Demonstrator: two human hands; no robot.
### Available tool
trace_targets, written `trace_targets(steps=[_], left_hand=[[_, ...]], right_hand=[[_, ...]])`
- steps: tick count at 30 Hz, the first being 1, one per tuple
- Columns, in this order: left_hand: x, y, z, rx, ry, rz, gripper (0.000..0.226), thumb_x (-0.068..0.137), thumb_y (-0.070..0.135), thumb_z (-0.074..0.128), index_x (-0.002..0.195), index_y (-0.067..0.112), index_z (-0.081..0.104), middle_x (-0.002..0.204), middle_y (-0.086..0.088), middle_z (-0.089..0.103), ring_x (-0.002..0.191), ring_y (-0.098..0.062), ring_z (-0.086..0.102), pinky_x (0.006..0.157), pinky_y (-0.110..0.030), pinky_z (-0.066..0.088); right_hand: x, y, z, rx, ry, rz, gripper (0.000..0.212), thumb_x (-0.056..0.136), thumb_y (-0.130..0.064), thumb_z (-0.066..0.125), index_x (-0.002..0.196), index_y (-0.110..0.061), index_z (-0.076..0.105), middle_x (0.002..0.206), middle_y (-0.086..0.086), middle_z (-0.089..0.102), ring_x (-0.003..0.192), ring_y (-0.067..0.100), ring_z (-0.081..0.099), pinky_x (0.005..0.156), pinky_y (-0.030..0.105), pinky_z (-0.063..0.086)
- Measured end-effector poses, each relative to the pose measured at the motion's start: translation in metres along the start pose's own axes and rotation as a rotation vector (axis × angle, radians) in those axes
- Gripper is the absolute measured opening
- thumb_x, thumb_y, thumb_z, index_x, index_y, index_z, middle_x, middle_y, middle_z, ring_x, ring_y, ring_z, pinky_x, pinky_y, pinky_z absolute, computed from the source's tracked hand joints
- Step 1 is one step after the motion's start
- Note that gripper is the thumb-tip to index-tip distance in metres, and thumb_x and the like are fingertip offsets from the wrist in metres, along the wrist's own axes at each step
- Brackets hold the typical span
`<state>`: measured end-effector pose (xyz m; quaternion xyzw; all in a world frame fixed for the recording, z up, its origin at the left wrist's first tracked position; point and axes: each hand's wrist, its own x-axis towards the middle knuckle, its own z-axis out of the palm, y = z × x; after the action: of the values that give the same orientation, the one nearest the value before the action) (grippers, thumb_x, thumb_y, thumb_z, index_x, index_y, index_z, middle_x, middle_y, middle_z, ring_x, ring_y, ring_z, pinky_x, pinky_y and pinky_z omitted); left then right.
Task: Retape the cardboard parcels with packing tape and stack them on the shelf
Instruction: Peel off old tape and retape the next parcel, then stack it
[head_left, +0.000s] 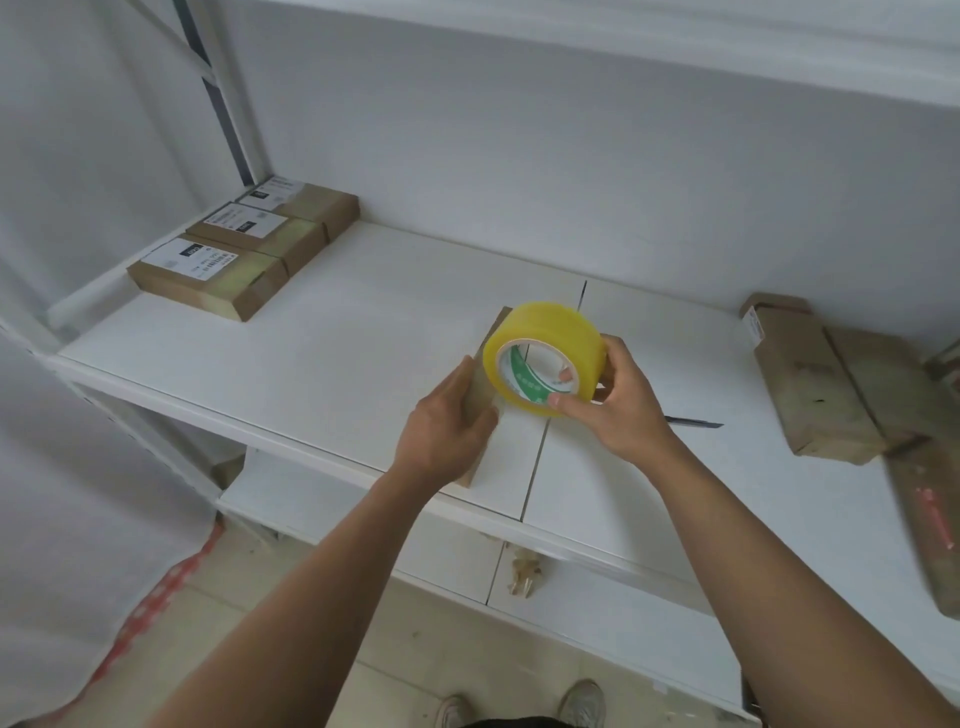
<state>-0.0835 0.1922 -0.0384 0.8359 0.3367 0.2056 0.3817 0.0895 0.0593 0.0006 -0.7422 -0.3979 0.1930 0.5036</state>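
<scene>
A brown cardboard parcel (480, 395) stands on its long edge on the white shelf (322, 364), near the front. My left hand (447, 423) grips its near end. My right hand (613, 400) holds a yellow roll of packing tape (550, 335) against the parcel's right side, thumb on the rim and a finger inside the core. Three taped parcels with white labels (208, 275) (257, 236) (306, 205) lie in a row at the shelf's back left. Two more brown parcels (810, 384) (883, 379) lie at the right.
A dark blade-like tool (696, 422) lies on the shelf just right of my right hand. Another brown parcel (930, 525) lies at the far right edge. A lower shelf (363, 525) sits below, with a crumpled scrap (524, 574) on it. My shoes (519, 706) stand on the tiled floor.
</scene>
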Motion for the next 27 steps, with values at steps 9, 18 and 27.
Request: trace_targets(steps=[9, 18, 27], left_hand=[[0.003, 0.005, -0.011, 0.355, -0.075, 0.167, 0.065, 0.100, 0.042, 0.041, 0.158, 0.038, 0.012, 0.166, 0.010, 0.010, 0.147, -0.022, 0.029, 0.100, -0.048, 0.047], [0.028, 0.003, -0.014, 0.398, -0.309, 0.321, 0.074, 0.093, 0.042, 0.015, 0.159, 0.015, -0.004, 0.167, -0.006, -0.007, 0.154, -0.021, -0.004, 0.125, -0.042, 0.012], [0.033, 0.005, -0.022, 0.348, -0.389, 0.166, 0.065, 0.105, 0.028, 0.035, 0.159, 0.032, 0.000, 0.165, 0.016, -0.012, 0.142, -0.025, 0.038, 0.102, -0.048, 0.045]], right_hand=[[-0.005, 0.004, -0.004, 0.028, -0.029, 0.035, 0.066, 0.076, -0.019, 0.086, 0.125, -0.034, 0.044, 0.110, -0.013, 0.062, 0.099, 0.004, 0.065, 0.075, 0.016, 0.054], [-0.005, 0.010, 0.000, 0.055, -0.029, 0.052, 0.071, 0.077, -0.020, 0.085, 0.129, -0.035, 0.041, 0.115, -0.010, 0.060, 0.103, 0.005, 0.063, 0.073, 0.015, 0.053], [-0.007, 0.027, 0.013, 0.040, -0.012, 0.096, 0.068, 0.073, -0.024, 0.088, 0.121, -0.031, 0.041, 0.115, -0.006, 0.062, 0.102, 0.011, 0.064, 0.076, 0.021, 0.052]])
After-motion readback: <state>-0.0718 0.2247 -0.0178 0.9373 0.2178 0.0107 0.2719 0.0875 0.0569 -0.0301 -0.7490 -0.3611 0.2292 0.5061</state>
